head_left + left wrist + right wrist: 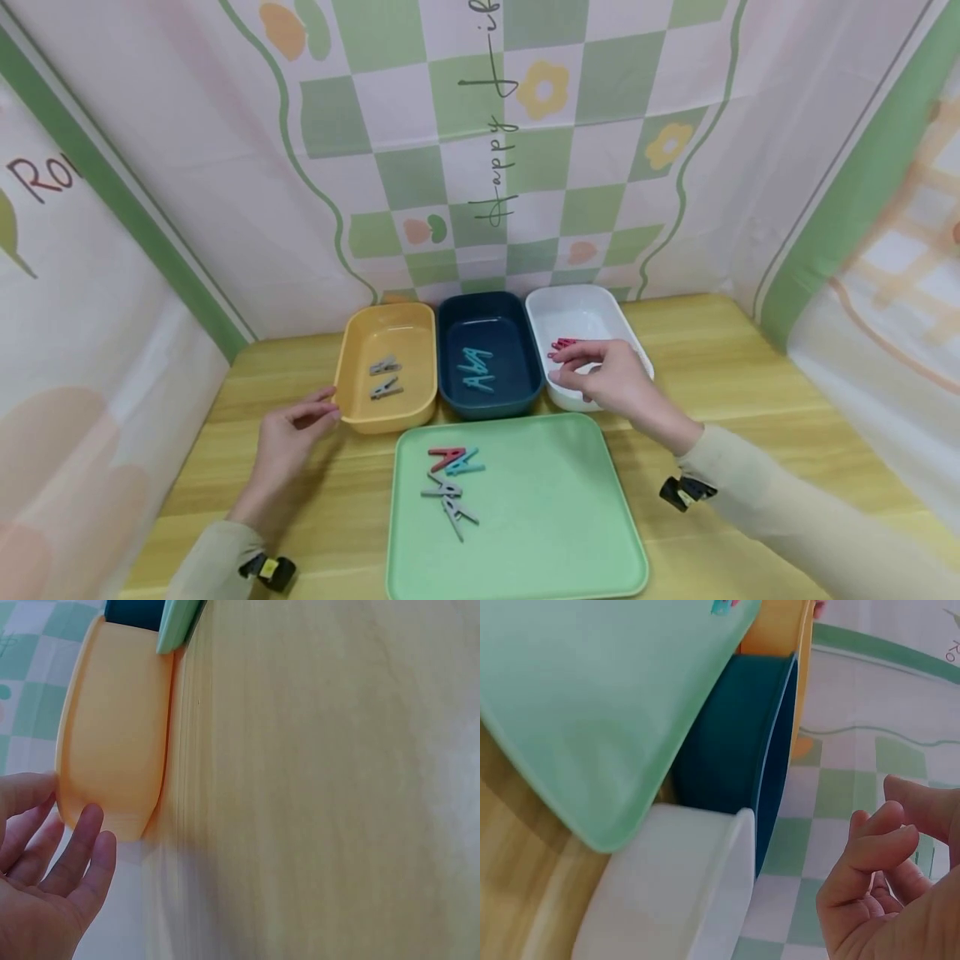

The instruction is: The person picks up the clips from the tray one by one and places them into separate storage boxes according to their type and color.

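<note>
Right hand [609, 377], loosely curled and seemingly empty, hovered over red clothespins [564, 342] in the white bin [581, 307]; left hand [288, 433], fingers relaxed, touched the yellow bin [392, 323]. Colour sorting, apparently! Four clothespins [448, 489] on the green tray [547, 525] called for another pinch.

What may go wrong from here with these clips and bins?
The red clip and turquoise clip on the green tray lie close together, so lifting one may drag the other. The left hand touches the yellow bin; a push might slide it into the blue bin. The right hand over the white bin might bump it.
</note>
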Available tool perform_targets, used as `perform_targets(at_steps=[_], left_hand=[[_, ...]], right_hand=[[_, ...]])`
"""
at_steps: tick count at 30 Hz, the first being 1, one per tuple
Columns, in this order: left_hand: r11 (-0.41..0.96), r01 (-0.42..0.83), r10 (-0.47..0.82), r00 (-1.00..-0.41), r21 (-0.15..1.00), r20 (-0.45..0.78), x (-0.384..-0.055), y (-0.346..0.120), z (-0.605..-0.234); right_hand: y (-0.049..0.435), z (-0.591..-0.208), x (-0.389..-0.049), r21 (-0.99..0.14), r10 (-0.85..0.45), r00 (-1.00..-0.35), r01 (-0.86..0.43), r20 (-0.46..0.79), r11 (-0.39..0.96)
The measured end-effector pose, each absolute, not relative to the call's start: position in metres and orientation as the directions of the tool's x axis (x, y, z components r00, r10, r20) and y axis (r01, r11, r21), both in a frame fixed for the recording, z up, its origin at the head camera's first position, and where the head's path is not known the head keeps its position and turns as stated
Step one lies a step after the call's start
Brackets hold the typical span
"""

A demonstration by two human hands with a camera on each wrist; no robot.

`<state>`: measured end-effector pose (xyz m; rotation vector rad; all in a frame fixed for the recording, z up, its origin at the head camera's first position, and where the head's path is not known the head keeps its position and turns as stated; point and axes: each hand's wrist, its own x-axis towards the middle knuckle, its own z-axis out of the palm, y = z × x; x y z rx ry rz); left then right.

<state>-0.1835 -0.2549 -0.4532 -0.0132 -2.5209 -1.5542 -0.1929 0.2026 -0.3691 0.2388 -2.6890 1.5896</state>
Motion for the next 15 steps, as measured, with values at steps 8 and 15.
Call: perform_targets(at_steps=[8, 15], left_hand=[[0.438, 0.113, -0.088, -0.982, 0.892, 0.167, -0.184, -0.255, -0.453], [0.443, 0.114, -0.082, -0.983, 0.889, 0.167, -0.183, -0.255, -0.453]], right_hand=[[0.197, -0.374, -0.176, -0.866, -0.153, -0.987, -0.123, 0.055, 0.484], [0.192, -0.379, -0.164, -0.877, -0.178, -0.983, -0.115, 0.034, 0.467]])
